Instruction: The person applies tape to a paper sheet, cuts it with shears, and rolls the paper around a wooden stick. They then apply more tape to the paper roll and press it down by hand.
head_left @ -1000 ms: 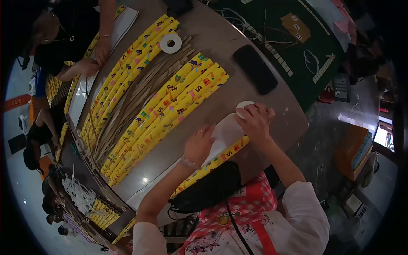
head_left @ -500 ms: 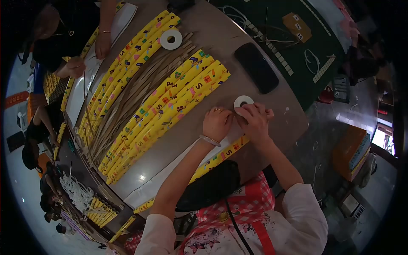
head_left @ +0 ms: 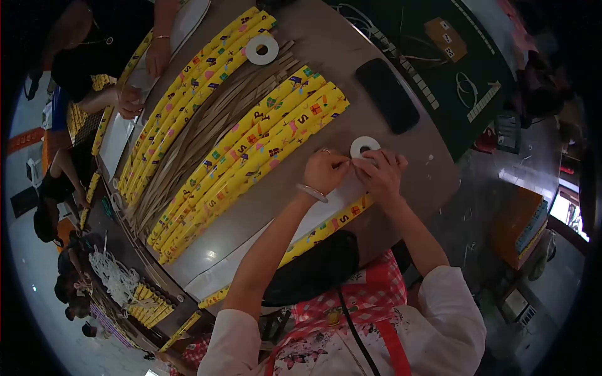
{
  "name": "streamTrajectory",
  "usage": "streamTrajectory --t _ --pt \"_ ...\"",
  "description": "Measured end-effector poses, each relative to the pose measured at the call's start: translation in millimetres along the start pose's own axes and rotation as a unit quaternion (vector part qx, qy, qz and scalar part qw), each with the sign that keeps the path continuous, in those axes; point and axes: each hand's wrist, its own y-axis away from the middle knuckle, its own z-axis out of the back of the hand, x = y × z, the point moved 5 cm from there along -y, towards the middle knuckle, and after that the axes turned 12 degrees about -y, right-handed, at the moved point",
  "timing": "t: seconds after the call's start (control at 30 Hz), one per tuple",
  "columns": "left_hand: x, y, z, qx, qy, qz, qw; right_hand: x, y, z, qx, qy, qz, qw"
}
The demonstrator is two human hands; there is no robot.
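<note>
Grip pinched in left hand (head_left: 326,172) and right hand (head_left: 381,175), contents unclear; right overlaps white roll (head_left: 356,147), phone (head_left: 387,95) beyond.

Head-high view faces down, fairly near; edges seem dark.

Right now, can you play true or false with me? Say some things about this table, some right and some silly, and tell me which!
1. The phone is on the table. True.
2. The brown strips lie between bunches of yellow tubes. True.
3. The tubes are plain. False: they have pictures and letters.
4. The left hand is on the phone. False: it is beside the right hand, by a white roll.
5. The apron has red and white checks. True.
6. The phone is white. False: it is black.
</note>
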Motion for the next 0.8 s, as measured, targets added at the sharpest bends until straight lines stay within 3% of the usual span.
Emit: streamTrajectory --t 0.07,0.13,0.47,0.67,0.73,0.8 --pt "0 -5 6 0.012 0.004 -0.009 1.0 -2 -3 -1 -0.007 -0.007 0.002 1.0" --pt "1 -1 5 0.067 0.05 0.039 0.996 -1 1 0 -0.014 -0.015 0.0 1.0" --pt "6 -2 2 0.095 0.094 0.028 0.991 -10 3 -2 -0.055 -0.098 0.007 0.994" --pt "2 -3 7 0.071 0.036 0.051 0.996 -7 6 13 -0.057 -0.002 0.039 0.998" --pt "7 -6 1 0.085 0.02 -0.023 0.996 -15 11 28 -0.081 0.01 0.037 0.996" --pt "4 -7 2 0.081 0.033 -0.026 0.996 -12 15 54 -0.108 0.031 0.04 0.993"
